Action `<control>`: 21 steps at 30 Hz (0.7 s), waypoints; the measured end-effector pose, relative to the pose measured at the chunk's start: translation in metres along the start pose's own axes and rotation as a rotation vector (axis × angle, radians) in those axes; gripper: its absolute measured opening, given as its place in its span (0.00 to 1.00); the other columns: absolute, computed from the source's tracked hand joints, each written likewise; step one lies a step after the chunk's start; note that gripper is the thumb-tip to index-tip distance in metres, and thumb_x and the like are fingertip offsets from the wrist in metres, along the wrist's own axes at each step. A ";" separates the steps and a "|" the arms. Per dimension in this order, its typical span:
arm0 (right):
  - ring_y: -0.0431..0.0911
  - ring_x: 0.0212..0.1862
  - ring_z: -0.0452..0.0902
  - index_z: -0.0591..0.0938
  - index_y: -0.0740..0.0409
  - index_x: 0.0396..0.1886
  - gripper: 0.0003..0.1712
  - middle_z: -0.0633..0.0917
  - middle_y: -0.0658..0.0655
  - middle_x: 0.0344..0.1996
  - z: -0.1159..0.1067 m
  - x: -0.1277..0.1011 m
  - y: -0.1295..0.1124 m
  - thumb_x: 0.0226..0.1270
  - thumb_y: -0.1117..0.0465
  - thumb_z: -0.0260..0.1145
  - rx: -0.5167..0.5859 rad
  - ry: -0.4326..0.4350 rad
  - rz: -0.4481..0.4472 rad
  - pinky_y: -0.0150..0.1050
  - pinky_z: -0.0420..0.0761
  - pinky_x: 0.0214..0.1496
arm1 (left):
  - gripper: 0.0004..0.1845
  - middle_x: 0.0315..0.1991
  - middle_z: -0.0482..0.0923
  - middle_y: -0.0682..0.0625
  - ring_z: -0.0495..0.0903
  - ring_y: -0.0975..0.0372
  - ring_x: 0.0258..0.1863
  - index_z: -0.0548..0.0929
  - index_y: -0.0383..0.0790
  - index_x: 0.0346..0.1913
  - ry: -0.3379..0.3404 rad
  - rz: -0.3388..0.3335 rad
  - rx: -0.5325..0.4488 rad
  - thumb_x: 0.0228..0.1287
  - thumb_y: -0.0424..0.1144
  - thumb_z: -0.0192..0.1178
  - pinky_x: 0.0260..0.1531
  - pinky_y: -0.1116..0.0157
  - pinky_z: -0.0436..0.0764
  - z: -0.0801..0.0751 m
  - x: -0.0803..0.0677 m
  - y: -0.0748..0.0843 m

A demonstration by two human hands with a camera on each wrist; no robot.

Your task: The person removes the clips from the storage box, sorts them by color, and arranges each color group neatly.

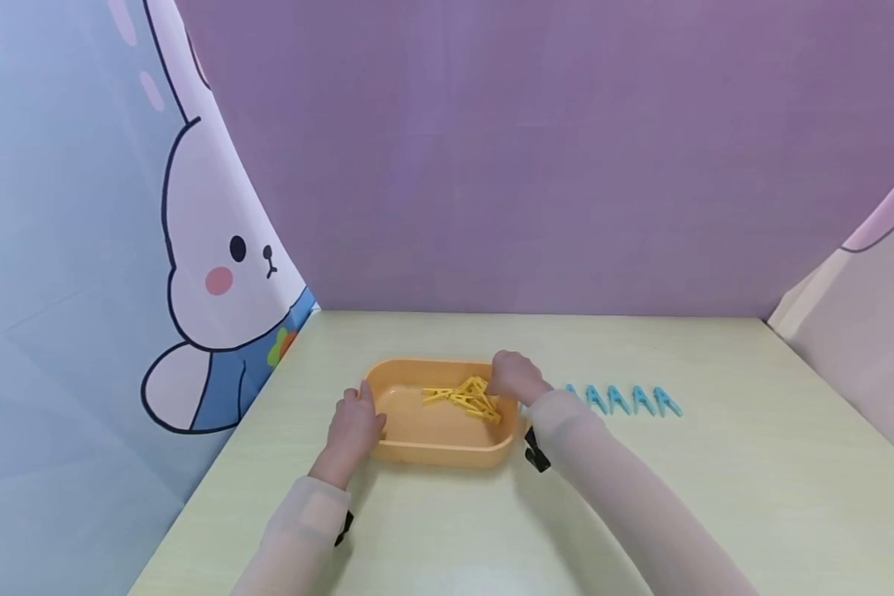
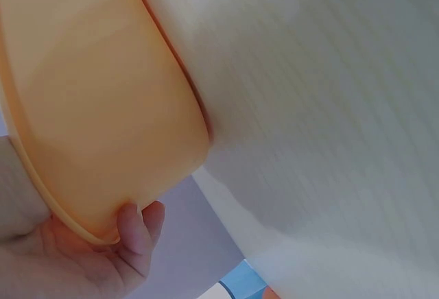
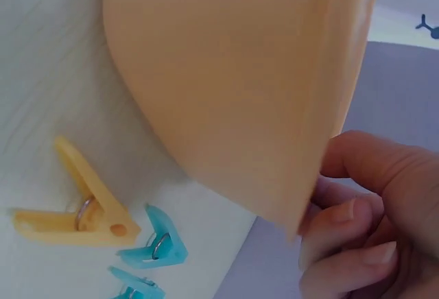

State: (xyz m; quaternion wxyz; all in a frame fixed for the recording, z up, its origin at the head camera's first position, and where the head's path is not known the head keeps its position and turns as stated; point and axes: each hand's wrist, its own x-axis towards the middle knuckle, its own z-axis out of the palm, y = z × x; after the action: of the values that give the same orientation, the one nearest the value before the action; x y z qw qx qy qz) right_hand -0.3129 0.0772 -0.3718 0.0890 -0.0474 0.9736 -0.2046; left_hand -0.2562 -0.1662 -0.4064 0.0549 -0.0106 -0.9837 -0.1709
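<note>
Orange tray [image 1: 417, 426] sat between both hands, left hand [image 1: 353, 426] gripped its nine-o'clock rim, right hand [image 1: 519, 379] grasped its two-o'clock edge, yellow clips [image 1: 471, 402] lay inside toward three, blue clips [image 1: 615, 397] outside at three o'clock.

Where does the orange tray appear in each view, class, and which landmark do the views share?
Head: the orange tray is below centre, between the left hand and right hand.
Left wrist: upper left, above the left hand.
Right wrist: top middle, rim by the right hand.
Shared landmark: pale tabletop.
</note>
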 end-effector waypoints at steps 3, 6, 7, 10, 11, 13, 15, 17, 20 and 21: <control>0.45 0.25 0.68 0.77 0.62 0.25 0.05 0.74 0.53 0.22 -0.005 -0.004 0.003 0.54 0.66 0.65 0.105 -0.013 -0.005 0.35 0.71 0.26 | 0.34 0.51 0.63 0.26 0.70 0.40 0.46 0.56 0.20 0.64 0.001 0.002 -0.001 0.62 0.35 0.58 0.36 0.50 0.75 -0.001 0.000 0.000; 0.45 0.26 0.71 0.81 0.64 0.28 0.04 0.78 0.55 0.24 -0.007 -0.006 0.007 0.55 0.66 0.64 0.212 -0.027 -0.015 0.36 0.75 0.28 | 0.34 0.51 0.63 0.26 0.69 0.40 0.46 0.56 0.20 0.64 -0.001 0.004 -0.003 0.62 0.35 0.58 0.36 0.50 0.75 0.000 0.000 0.000; 0.45 0.28 0.73 0.82 0.65 0.30 0.05 0.79 0.56 0.26 -0.007 -0.005 0.010 0.55 0.66 0.65 0.237 -0.027 -0.023 0.36 0.76 0.30 | 0.34 0.51 0.63 0.26 0.69 0.40 0.46 0.56 0.20 0.64 -0.002 0.004 -0.005 0.62 0.36 0.58 0.36 0.50 0.75 0.000 0.000 0.000; 0.45 0.28 0.75 0.84 0.65 0.31 0.06 0.82 0.56 0.27 -0.006 -0.002 0.016 0.56 0.65 0.65 0.288 -0.028 -0.045 0.36 0.77 0.31 | 0.35 0.52 0.63 0.26 0.69 0.39 0.47 0.55 0.20 0.64 -0.005 0.006 -0.005 0.62 0.36 0.58 0.36 0.50 0.75 0.000 0.000 -0.001; 0.46 0.30 0.76 0.84 0.65 0.32 0.07 0.82 0.56 0.28 -0.006 -0.002 0.018 0.56 0.65 0.65 0.302 -0.029 -0.051 0.37 0.77 0.31 | 0.35 0.52 0.63 0.26 0.69 0.39 0.47 0.55 0.20 0.64 -0.006 0.006 -0.006 0.62 0.36 0.58 0.36 0.50 0.75 0.000 0.001 -0.001; 0.49 0.33 0.78 0.84 0.66 0.34 0.08 0.82 0.57 0.30 -0.008 -0.002 0.020 0.57 0.64 0.65 0.323 -0.035 -0.068 0.37 0.78 0.33 | 0.35 0.52 0.63 0.26 0.69 0.39 0.47 0.55 0.21 0.65 -0.007 0.004 -0.008 0.62 0.36 0.58 0.36 0.49 0.75 0.001 0.001 -0.001; 0.50 0.36 0.78 0.84 0.66 0.36 0.10 0.83 0.58 0.32 -0.011 -0.005 0.021 0.59 0.63 0.64 0.347 -0.047 -0.068 0.39 0.78 0.36 | 0.34 0.52 0.63 0.26 0.69 0.39 0.46 0.56 0.21 0.64 -0.003 0.003 -0.009 0.62 0.36 0.58 0.36 0.49 0.75 0.000 0.001 -0.001; 0.51 0.38 0.78 0.83 0.66 0.38 0.11 0.82 0.58 0.35 -0.014 -0.007 0.021 0.60 0.62 0.64 0.368 -0.056 -0.061 0.42 0.78 0.39 | 0.34 0.52 0.63 0.26 0.69 0.39 0.47 0.56 0.21 0.64 -0.003 0.003 -0.010 0.62 0.36 0.58 0.36 0.49 0.75 0.000 0.001 -0.001; 0.49 0.37 0.77 0.83 0.64 0.40 0.13 0.82 0.57 0.37 -0.017 -0.010 0.023 0.60 0.60 0.64 0.387 -0.057 -0.054 0.45 0.78 0.42 | 0.34 0.51 0.63 0.25 0.69 0.39 0.46 0.56 0.20 0.64 0.001 0.007 -0.008 0.61 0.36 0.58 0.36 0.49 0.75 -0.001 0.001 -0.001; 0.48 0.37 0.76 0.83 0.64 0.41 0.13 0.82 0.56 0.37 -0.018 -0.010 0.024 0.60 0.60 0.64 0.391 -0.055 -0.055 0.45 0.77 0.42 | 0.34 0.51 0.63 0.25 0.69 0.39 0.46 0.56 0.20 0.64 -0.001 0.007 -0.007 0.62 0.36 0.58 0.36 0.49 0.75 -0.001 0.001 -0.001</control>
State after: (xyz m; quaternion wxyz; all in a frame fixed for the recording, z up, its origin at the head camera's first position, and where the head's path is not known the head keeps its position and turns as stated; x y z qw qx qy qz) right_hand -0.3077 0.1075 -0.3638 0.1174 -0.0614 0.9110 -0.3906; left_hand -0.2567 -0.1673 -0.4059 0.0549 -0.0142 -0.9831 -0.1740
